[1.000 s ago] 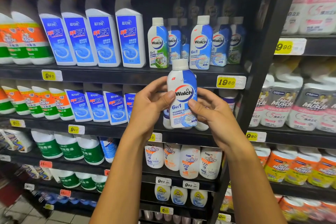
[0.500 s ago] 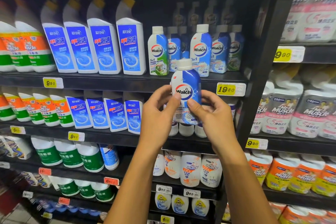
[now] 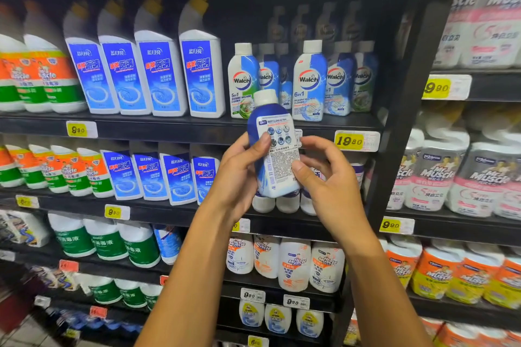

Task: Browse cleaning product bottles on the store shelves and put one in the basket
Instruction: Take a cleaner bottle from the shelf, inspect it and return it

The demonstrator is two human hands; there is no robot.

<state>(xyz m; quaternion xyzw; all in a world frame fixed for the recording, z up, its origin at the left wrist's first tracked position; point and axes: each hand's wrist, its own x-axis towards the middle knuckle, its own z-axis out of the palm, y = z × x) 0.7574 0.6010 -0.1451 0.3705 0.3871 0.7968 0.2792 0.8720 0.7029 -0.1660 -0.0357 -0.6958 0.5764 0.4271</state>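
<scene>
Both hands clasp the bottle (image 3: 275, 146) just below the Walch row (image 3: 310, 79), left hand (image 3: 239, 175) and right hand (image 3: 324, 180) equally near, its long axis nearly upright, cap tipped slightly left, no basket in view.

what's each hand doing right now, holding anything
Left hand: closed on the Walch bottle, thumb on its back label.
Right hand: holding the same bottle, thumb pressing its lower right edge.
</scene>
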